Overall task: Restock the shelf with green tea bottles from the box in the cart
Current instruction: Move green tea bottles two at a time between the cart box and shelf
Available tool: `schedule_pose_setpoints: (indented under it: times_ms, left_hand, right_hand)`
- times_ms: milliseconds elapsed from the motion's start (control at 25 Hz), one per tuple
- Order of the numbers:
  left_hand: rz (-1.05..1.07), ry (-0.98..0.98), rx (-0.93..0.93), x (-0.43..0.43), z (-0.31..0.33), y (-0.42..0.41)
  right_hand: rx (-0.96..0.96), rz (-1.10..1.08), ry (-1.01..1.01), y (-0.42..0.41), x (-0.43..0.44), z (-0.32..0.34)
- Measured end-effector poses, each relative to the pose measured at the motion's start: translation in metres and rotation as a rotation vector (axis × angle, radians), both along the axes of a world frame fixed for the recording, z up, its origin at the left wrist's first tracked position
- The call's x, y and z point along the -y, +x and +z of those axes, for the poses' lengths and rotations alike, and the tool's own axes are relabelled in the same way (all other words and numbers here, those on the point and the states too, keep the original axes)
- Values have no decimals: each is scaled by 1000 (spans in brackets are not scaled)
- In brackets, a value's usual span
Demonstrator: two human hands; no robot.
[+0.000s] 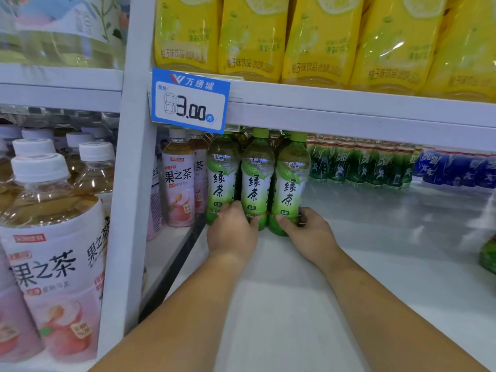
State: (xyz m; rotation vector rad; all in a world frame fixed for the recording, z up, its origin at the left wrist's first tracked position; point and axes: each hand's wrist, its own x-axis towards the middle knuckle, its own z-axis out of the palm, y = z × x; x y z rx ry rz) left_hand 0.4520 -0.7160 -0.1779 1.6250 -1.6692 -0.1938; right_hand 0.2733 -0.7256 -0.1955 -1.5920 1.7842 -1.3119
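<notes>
Three green tea bottles stand upright in a row on the white shelf, green caps up, more of them behind. My left hand grips the bases of the left bottle and the middle bottle, with the thumb against the middle one. My right hand holds the base of the right bottle, thumb in front and fingers round its right side. The box and cart are out of view.
Peach tea bottles stand just left of the green tea. Dark green and blue bottles line the shelf's back right. Yellow drink bottles fill the shelf above, with a 3.00 price tag. Large tea bottles sit at left.
</notes>
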Motion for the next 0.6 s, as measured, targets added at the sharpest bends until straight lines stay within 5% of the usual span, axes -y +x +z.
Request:
schedule_pose_setpoints:
  times_ms: [360, 600]
  left_hand:
    - [-127, 183, -336, -24, 11, 7]
    - [-263, 291, -470, -56, 15, 17]
  right_hand:
    - [-191, 1, 105, 17, -16, 12]
    - [-107, -24, 183, 29, -48, 31]
